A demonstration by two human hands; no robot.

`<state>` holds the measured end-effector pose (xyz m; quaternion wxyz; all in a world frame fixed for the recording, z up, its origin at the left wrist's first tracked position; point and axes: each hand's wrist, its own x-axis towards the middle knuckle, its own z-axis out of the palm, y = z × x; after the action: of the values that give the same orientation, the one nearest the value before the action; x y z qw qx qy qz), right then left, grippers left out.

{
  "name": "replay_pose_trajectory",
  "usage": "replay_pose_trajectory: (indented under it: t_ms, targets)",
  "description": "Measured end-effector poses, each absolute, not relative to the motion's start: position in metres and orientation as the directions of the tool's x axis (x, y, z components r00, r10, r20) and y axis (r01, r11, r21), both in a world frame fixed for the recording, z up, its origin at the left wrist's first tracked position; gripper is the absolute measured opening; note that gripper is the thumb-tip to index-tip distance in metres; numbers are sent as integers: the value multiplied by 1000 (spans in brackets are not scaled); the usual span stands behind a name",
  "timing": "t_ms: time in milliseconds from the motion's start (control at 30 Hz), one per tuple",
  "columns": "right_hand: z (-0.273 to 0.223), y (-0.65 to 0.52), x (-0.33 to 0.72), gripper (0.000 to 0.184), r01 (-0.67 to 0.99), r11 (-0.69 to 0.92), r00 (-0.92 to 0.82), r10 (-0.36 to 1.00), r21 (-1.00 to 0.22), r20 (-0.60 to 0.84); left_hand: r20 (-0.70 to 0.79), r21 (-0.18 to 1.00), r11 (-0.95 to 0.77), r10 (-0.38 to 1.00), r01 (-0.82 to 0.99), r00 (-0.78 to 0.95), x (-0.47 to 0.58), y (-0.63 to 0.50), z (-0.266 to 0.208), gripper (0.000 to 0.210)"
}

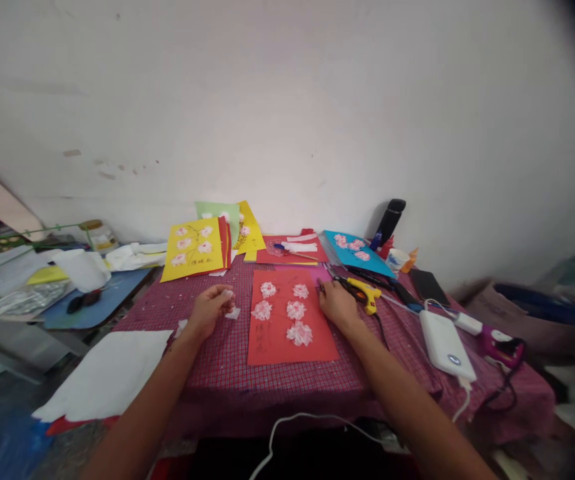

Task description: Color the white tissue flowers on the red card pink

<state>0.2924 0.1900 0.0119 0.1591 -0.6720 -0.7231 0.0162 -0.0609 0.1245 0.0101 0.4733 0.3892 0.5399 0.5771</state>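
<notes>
A red card (274, 347) with several crumpled pink-and-white paper flowers (300, 333) and dark handwriting lies flat in front of me. To its left, my left hand (208, 309) pinches a small piece of white tissue paper (228, 294) between thumb and fingers. Just below those fingers a loose white tissue square (234, 313) rests on the cloth. My right hand (340, 303) is at the card's right edge, its fingers curled together. Something small and dark shows at its fingertips, too unclear to name. A yellow glue gun (367, 293) lies just right of that hand.
Yellow cards with flowers (182, 267) are stacked at the back left, a blue one (374, 257) at the back right. A white power bank (447, 347) with cables lies on the right of the checked tablecloth (287, 380). White sheets (112, 367) are at the left edge.
</notes>
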Motion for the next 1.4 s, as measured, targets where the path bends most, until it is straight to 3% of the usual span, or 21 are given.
replay_pose_trajectory:
  t_ms: [267, 433, 567, 767, 900, 1000, 1100, 1167, 1267, 1400]
  targets:
    - [22, 171, 306, 34, 861, 267, -106, 926, -432, 361, -41, 994, 14, 966, -107, -257, -63, 123, 9, 28]
    - [49, 167, 278, 34, 734, 459, -283, 876, -500, 390, -35, 995, 14, 977, -99, -210, -58, 128, 4, 27]
    - [64, 161, 218, 25, 612, 583, -467, 812, -535, 350, 1, 997, -12, 989, -76, -147, -58, 129, 0, 39]
    - [52, 162, 132, 19, 552, 542, -501, 823, -634, 268, 87, 996, -86, 996, 13, -26, -56, 125, 1, 70]
    - [51, 168, 118, 17, 470, 518, -504, 822, -715, 264, 128, 986, -125, 991, 113, -24, -56, 126, 0, 68]
    - [61, 168, 143, 22, 408, 533, -477, 817, -741, 324, 198, 960, -160, 968, 229, -157, -62, 129, -2, 64]
    - [67, 167, 196, 26, 374, 585, -393, 803, -720, 448, 282, 910, -149, 907, 387, -314, -73, 131, -1, 55]
    - [61, 169, 236, 27, 385, 669, -250, 739, -636, 626, 322, 853, -121, 888, 508, -328, -79, 130, 0, 43]
    - [39, 180, 285, 30, 481, 642, -78, 709, -596, 701, 325, 716, -91, 921, 692, -215, -81, 124, 4, 21]
    - [10, 192, 310, 30, 531, 601, 3, 704, -598, 710, 250, 470, -60, 966, 880, -68, -80, 115, 8, 18]
